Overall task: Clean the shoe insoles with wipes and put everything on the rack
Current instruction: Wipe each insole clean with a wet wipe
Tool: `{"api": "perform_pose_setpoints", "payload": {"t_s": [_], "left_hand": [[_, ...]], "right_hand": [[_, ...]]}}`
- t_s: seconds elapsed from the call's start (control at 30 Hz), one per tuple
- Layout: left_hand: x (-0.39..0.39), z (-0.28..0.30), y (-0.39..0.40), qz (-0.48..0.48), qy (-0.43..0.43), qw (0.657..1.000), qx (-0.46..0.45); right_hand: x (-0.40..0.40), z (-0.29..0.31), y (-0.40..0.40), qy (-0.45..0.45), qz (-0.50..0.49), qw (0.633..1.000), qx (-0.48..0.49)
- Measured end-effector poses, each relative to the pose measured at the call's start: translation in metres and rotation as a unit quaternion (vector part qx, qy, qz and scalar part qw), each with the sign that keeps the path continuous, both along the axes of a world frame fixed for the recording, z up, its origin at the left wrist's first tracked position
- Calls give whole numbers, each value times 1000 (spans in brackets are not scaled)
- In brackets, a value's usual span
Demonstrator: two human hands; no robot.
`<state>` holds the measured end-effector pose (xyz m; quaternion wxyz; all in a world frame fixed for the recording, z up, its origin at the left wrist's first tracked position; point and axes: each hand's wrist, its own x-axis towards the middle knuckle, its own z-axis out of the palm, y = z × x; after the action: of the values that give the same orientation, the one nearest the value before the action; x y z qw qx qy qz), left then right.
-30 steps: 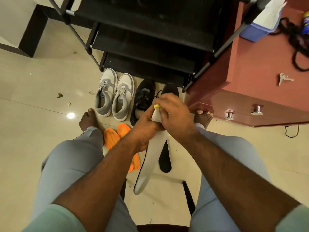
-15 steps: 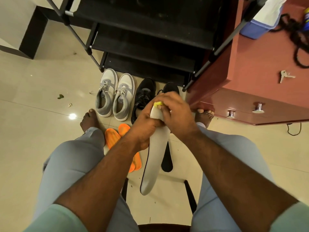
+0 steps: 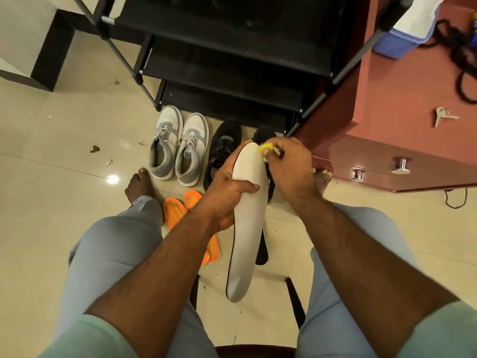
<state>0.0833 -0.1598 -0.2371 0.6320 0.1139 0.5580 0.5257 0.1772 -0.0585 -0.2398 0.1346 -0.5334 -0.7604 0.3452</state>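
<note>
We found the person seated, with the left hand [image 3: 227, 192] gripping the grey insole [image 3: 247, 215] around its middle, thumb across the upper face, toe end pointing away toward the rack [image 3: 232, 73]. The right hand [image 3: 286, 164] pinched a small yellow wipe [image 3: 267, 148] against the insole's toe edge. Neither hand was free.

We judged the step in hand to be wiping the toe area. To do it well, in our view, the wipe should be pressed flat and drawn in long strokes from toe toward heel, with the left hand bracing the insole so it does not flex away, and shifting its grip so the covered middle is also reached.

Two orange insoles [image 3: 178, 215] and a black insole [image 3: 262, 251] lay on the floor [image 3: 64, 177] between the feet. The grey shoes [image 3: 178, 148] and black shoes [image 3: 224, 151] stood just in front of the rack, not yet on it. We judged most of the task to be outstanding.
</note>
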Motion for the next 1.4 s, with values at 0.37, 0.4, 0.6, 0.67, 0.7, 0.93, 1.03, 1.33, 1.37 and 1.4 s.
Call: {"api": "perform_pose_setpoints", "payload": {"t_s": [0.37,0.4,0.6,0.67,0.7,0.93,1.03,1.33,1.37,1.4], "left_hand": [[3,-1,0,-8,1,1000,8],[3,-2,0,-11,3,1000,7],[3,-4,-2,11,-7,1000,7],[3,-4,-1,12,-8,1000,10],[3,-3,0,10,-12,1000,8],[-2,-3,-1,29,-68,997,20],[-1,-1,0,34,-99,994,24],[-4,-3,3,131,-254,958,23],[-5,-5,3,134,-261,956,21],[-4,-6,3,132,-264,955,22]], "right_hand": [[-8,-4,-1,45,-41,998,-22],[-8,-3,-4,39,-28,999,-19],[-12,5,-30,79,133,988,28],[-11,2,-17,79,57,995,17],[-10,0,-9,74,11,997,3],[-6,9,-26,75,112,990,-48],[-6,7,-19,58,98,992,-55],[-5,11,-37,78,155,981,-90],[-5,11,-36,73,164,980,-83],[-6,12,-33,69,155,982,-77]]}}
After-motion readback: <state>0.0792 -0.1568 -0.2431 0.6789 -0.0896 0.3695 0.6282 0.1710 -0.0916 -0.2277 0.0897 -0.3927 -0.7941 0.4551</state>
